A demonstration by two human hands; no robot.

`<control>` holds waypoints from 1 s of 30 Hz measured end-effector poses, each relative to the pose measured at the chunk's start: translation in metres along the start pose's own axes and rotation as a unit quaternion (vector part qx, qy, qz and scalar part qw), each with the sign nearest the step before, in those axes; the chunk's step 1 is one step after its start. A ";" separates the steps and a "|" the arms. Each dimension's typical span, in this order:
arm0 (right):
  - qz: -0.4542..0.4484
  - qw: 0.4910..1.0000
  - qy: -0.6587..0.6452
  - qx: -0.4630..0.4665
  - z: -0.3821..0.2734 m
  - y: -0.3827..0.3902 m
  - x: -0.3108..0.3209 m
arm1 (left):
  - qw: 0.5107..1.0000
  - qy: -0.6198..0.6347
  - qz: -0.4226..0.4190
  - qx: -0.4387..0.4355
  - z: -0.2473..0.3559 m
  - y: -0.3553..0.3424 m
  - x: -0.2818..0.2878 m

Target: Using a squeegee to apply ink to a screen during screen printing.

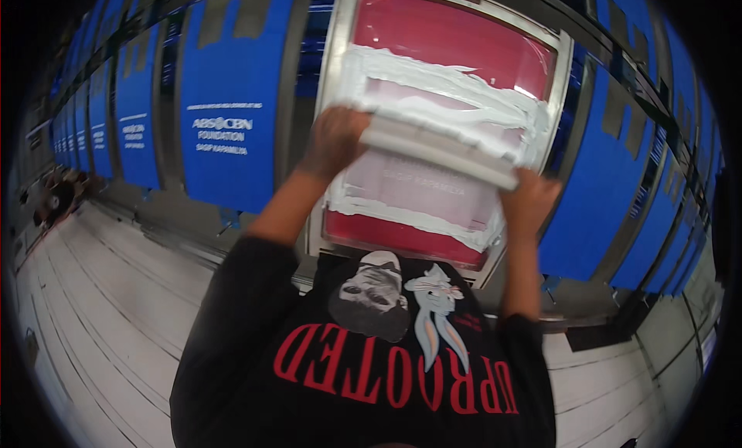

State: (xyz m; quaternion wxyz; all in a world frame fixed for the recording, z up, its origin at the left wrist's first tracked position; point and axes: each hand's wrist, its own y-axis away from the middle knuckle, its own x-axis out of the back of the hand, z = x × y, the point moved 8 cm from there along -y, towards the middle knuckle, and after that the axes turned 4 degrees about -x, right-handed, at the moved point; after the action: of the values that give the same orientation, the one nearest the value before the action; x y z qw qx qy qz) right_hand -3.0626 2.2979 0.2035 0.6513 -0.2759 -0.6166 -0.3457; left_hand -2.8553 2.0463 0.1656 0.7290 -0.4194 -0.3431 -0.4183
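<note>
A metal-framed printing screen [452,27] with red mesh lies before me, thick white ink [448,85] smeared in bands across its pale middle. A long light squeegee [433,150] spans the screen, slightly tilted and blurred by motion. My left hand [334,139] is closed round its left end. My right hand [533,191] grips the right end, lower than the left. My dark shirt front is close below the screen's near edge.
Blue fabric panels [216,93] with white print lie in long rows on rails to the left and right [599,178]. A dark round object [66,198] is at the far left. Pale lined flooring [116,293] shows beside me on both sides.
</note>
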 end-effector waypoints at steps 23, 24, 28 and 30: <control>-0.099 0.995 0.004 0.016 -0.024 -0.096 0.030 | 0.997 0.017 -0.079 0.013 -0.057 -0.077 -0.019; -0.093 0.995 0.014 0.010 -0.015 -0.104 0.040 | 0.982 0.052 -0.176 0.054 -0.061 -0.100 -0.023; -0.135 0.990 -0.038 0.031 -0.020 -0.129 0.068 | 0.993 -0.040 -0.113 -0.001 -0.060 -0.128 0.020; -0.177 0.982 -0.068 0.000 -0.021 -0.135 0.079 | 0.982 -0.011 -0.174 0.070 -0.059 -0.146 0.039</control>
State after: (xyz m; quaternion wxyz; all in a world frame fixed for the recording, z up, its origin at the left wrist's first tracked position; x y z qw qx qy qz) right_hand -3.1564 2.1902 0.2714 0.5364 -0.1855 -0.6986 -0.4356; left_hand -2.9614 1.9368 0.2217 0.6690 -0.3061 -0.4466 -0.5092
